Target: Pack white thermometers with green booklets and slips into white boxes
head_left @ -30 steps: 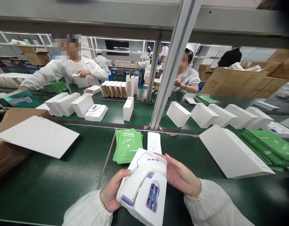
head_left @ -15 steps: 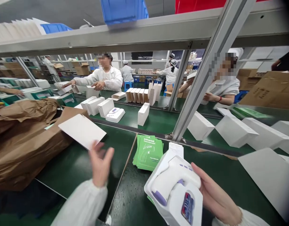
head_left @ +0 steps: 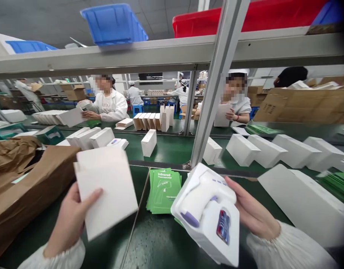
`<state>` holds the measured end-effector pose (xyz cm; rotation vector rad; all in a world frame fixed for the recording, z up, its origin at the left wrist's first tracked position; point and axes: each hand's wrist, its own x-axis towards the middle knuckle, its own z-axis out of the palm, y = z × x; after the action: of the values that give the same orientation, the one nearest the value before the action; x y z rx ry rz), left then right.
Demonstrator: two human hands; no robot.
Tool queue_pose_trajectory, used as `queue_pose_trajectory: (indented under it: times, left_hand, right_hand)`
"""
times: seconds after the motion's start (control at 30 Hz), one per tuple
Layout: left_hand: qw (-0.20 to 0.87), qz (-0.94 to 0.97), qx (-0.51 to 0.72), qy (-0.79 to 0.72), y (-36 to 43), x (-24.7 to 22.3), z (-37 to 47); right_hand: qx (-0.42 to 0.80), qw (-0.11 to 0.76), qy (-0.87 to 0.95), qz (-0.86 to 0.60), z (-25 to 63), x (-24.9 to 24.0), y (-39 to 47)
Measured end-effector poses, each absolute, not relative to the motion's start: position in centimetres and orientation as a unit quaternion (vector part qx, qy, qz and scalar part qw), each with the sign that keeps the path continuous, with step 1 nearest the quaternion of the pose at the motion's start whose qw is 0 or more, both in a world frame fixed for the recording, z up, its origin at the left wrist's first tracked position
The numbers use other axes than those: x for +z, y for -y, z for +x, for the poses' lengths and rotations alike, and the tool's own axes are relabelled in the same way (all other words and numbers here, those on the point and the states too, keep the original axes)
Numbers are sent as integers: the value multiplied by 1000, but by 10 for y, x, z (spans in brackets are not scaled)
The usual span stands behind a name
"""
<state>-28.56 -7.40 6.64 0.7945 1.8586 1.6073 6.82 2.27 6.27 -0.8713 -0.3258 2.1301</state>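
My left hand (head_left: 73, 213) grips a flat white carton (head_left: 108, 190), thumb across its face and fingers behind. On the right, my right hand (head_left: 254, 209) holds a white plastic tray (head_left: 228, 246) by its far right side, tilted toward me. Nested in the tray are a white and purple infrared thermometer (head_left: 201, 198) and, in a separate recess, batteries (head_left: 223, 226) in wrap. Between my hands a pile of green manuals (head_left: 164, 191) lies on the dark green bench.
A brown paper-lined carton (head_left: 34, 186) stands at the left. White boxes (head_left: 243, 149) line the conveyor beyond, behind a metal post (head_left: 211, 93). Two co-workers (head_left: 108, 101) handle boxes across the line. A large white box (head_left: 309, 201) lies at the right. Overhead, a shelf holds a blue bin (head_left: 114, 24).
My left hand has taken hold of the white carton and brought it nearer, upright before me. The tray stays in my right hand. My view has turned slightly right.
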Motion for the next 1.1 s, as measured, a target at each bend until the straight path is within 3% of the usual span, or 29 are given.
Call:
queue_pose_trajectory:
  times: [0.2, 0.4, 0.7, 1.1]
  left_hand:
    - [515, 457, 425, -587, 84, 48, -185]
    - [677, 353, 401, -505, 79, 46, -153]
    - [733, 242, 391, -502, 79, 49, -143]
    - [736, 264, 417, -464, 86, 34, -127]
  right_hand:
    - [822, 460, 179, -283, 62, 94, -47]
    - [766, 508, 269, -287, 68, 84, -71]
    - [765, 447, 357, -295, 96, 54, -78]
    - [744, 409, 405, -341, 89, 39, -44]
